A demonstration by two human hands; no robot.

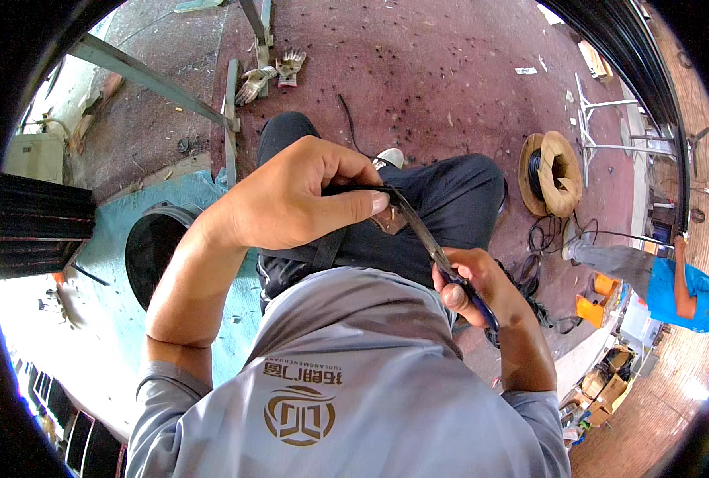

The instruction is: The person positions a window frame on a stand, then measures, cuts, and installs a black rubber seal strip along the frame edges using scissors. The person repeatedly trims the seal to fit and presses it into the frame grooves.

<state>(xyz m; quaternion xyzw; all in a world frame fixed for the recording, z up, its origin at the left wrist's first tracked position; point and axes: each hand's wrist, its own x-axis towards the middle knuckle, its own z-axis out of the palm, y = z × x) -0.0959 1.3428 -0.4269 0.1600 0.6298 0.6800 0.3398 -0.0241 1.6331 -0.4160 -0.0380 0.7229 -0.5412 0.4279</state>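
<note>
Over my lap, my left hand [302, 195] is closed, its thumb and forefinger pinching a dark strip [346, 190]. Closed around the dark blue handle of a pair of scissors [422, 229] is my right hand [478, 280]. The long metal blades slant up and left to my left thumb tip, where they meet the end of the strip. Whether the blades are apart there is too small to tell. A thin black cord [349, 119] lies beyond my knees, its near end hidden.
At the right stands a cardboard-sided spool [562, 177] with black cord wound on it; loose coils lie below. A black tub [154, 251] sits at my left. Work gloves [291, 68] lie by metal legs [232, 119]. Another person [681, 283] is at far right.
</note>
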